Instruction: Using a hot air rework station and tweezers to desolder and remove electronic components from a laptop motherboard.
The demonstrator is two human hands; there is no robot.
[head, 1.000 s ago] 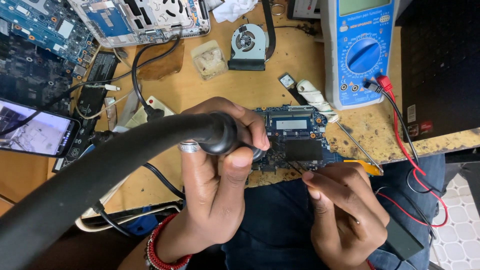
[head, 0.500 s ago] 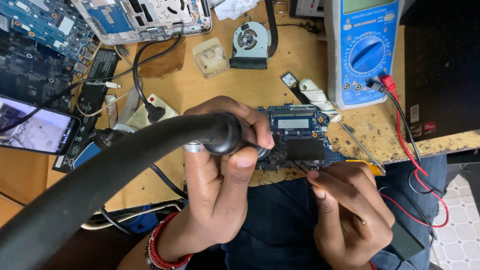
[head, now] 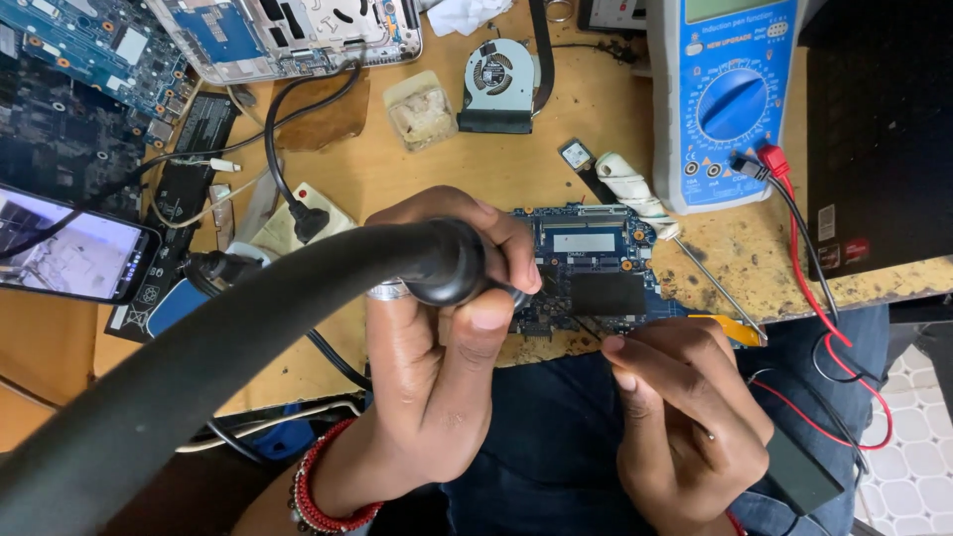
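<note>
Head view: barely any change from half a second ago. Your left hand stays clenched around the black hose handle, nozzle end down at the small blue circuit board, which sits at the front edge of the wooden bench. Your right hand has edged slightly lower-right, fingertips pinched near the board's front edge; can't tell what, if anything, they're pinching. Blue multimeter is upper right, round dial, red and black leads plugged at its base. Phone lies far left, screen lit. Cooling fan top centre.
</note>
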